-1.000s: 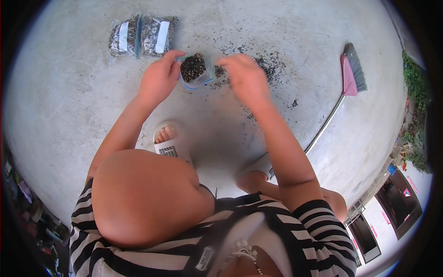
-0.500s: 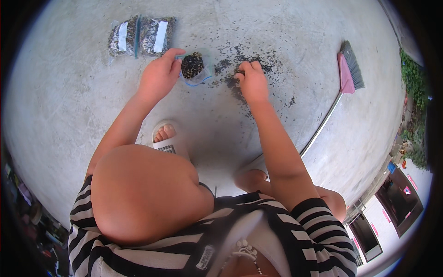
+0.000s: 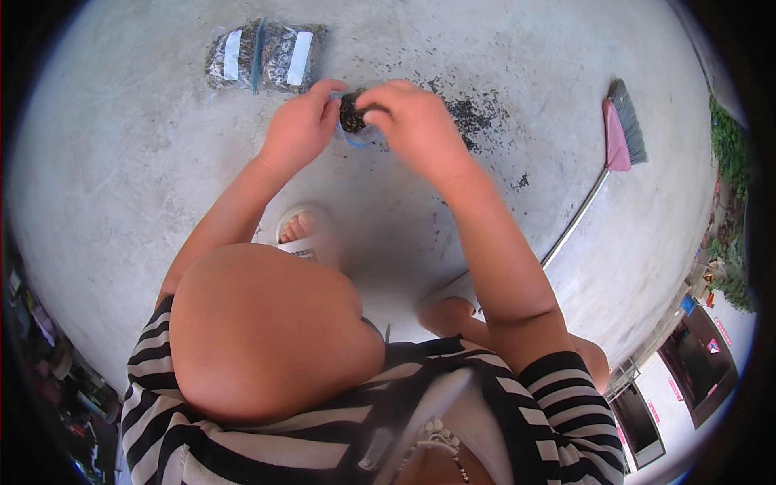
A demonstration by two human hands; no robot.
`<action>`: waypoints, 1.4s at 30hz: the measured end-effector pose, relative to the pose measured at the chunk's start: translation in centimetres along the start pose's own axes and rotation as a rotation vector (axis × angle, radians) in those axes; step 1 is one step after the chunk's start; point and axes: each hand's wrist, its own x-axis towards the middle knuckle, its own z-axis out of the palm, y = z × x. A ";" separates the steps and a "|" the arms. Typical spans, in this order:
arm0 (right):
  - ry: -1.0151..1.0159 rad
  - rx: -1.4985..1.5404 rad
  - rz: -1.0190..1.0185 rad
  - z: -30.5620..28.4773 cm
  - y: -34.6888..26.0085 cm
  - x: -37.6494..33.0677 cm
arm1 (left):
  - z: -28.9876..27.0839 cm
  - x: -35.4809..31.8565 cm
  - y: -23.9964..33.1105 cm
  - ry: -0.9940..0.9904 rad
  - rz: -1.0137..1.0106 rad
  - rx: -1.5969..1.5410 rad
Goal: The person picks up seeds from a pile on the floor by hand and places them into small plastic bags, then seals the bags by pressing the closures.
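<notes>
My left hand (image 3: 299, 131) pinches the left rim of a small clear plastic bag (image 3: 361, 141) standing with its mouth upward on the concrete. Dark grains mixed with paler bits (image 3: 350, 115) fill part of it. Over the right side of that mouth is my right hand (image 3: 420, 128), its fingers curled and slightly blurred. What lies between those fingers is hidden. To the right of the bag, loose dark grains (image 3: 473, 117) are strewn across the floor, thickest just beyond my right hand.
Two filled clear bags with white labels, one left (image 3: 229, 61) and one right (image 3: 293, 58), lie side by side at the far left. A broom with a pink head (image 3: 617, 137) rests at the right. My sandalled foot (image 3: 299, 230) is below my left hand.
My right hand has left the scattered grains and moved left to the bag's mouth. My left hand keeps its hold on the rim. The whole view has shifted slightly.
</notes>
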 end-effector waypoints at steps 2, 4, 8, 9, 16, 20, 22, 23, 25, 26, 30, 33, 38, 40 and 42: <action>0.008 -0.033 -0.032 0.3 -0.1 -0.5 | 0.0 0.2 -0.7 0.024 0.014 -0.042; 0.147 -0.008 0.175 -1.0 0.3 -1.5 | -0.2 -0.1 -1.3 0.051 0.023 -0.082; -0.103 -0.153 -0.052 2.1 7.8 -12.3 | 0.3 0.1 -1.5 0.049 0.013 -0.090; -0.350 -0.172 -0.161 2.7 8.7 -14.9 | 0.3 0.2 -1.6 0.044 0.008 -0.086; -0.613 -0.342 -0.422 4.3 11.4 -21.0 | -0.3 0.1 -1.4 -0.009 -0.018 -0.070; -0.659 -0.411 -0.371 2.3 12.7 -15.3 | -0.4 0.1 -1.8 -0.018 -0.003 -0.067; -0.602 -0.457 -0.402 2.2 14.0 -12.8 | -0.8 0.4 -1.7 -0.016 -0.012 -0.045; -0.518 -0.451 -0.424 2.0 14.5 -11.8 | -0.7 0.4 -1.6 -0.014 -0.034 -0.034; -0.423 -0.397 -0.433 1.0 15.4 -10.8 | -0.3 0.7 -1.1 -0.013 -0.050 -0.030; -0.424 -0.394 -0.436 0.5 14.9 -10.3 | -0.6 0.6 -0.7 -0.011 -0.054 0.013; -0.218 -0.278 -0.369 -0.2 13.1 -11.3 | -0.3 0.2 -1.5 0.051 -0.047 0.002; 0.275 -0.422 0.254 -0.3 14.7 -16.1 | -0.4 0.3 -1.8 0.057 -0.078 0.011; 0.726 -0.586 0.682 1.5 21.0 -23.3 | 0.1 1.4 -1.6 0.030 -0.044 0.017; 0.560 -0.610 0.659 1.9 19.6 -21.1 | -0.2 1.2 -2.2 0.012 -0.059 0.019; 0.527 -0.573 0.566 3.0 18.6 -17.8 | -0.6 1.1 -2.1 0.034 -0.042 -0.129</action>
